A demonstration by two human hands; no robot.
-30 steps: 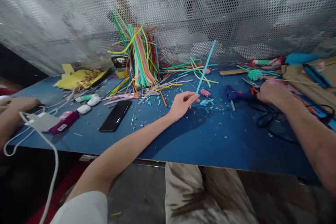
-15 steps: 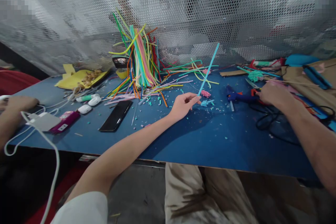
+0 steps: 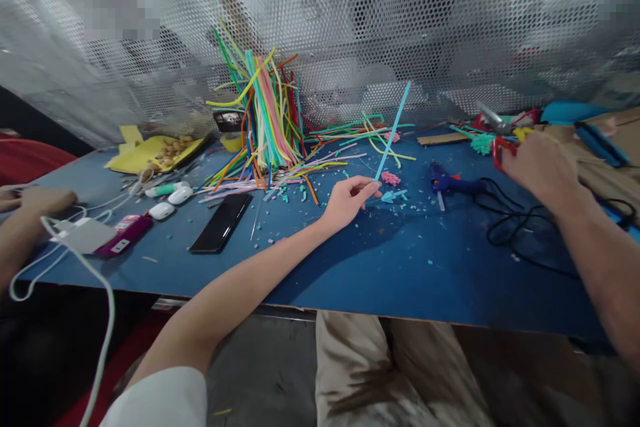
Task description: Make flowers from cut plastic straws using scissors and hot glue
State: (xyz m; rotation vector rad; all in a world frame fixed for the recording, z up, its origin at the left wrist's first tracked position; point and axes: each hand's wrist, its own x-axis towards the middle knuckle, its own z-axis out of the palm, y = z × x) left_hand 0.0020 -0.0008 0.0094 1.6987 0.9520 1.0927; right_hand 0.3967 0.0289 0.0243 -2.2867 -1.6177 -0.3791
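Observation:
My left hand (image 3: 350,200) pinches the lower end of a light blue pipe cleaner (image 3: 393,130), which slants up and to the right. Close by its fingertips on the table lie a small blue piece with several short branches (image 3: 394,196) and a pink bumpy cluster (image 3: 391,178). At the right, my right hand (image 3: 543,167) is closed on scissors (image 3: 504,152) with red handles, raised above the tabletop. Their blades point up and away. A dark blue glue gun (image 3: 453,183) lies between my hands.
A thick bundle of coloured pipe cleaners (image 3: 267,113) stands at the back, with cut bits scattered around. A black phone (image 3: 220,223), a white charger (image 3: 87,235) with cables and another person's hand (image 3: 47,200) are leftward. A perforated metal screen (image 3: 400,27) borders the back; cardboard (image 3: 565,147) lies right.
My right hand has lifted the scissors off the table, and the blades have swung upward. My left hand holds the pipe cleaner in nearly the same spot.

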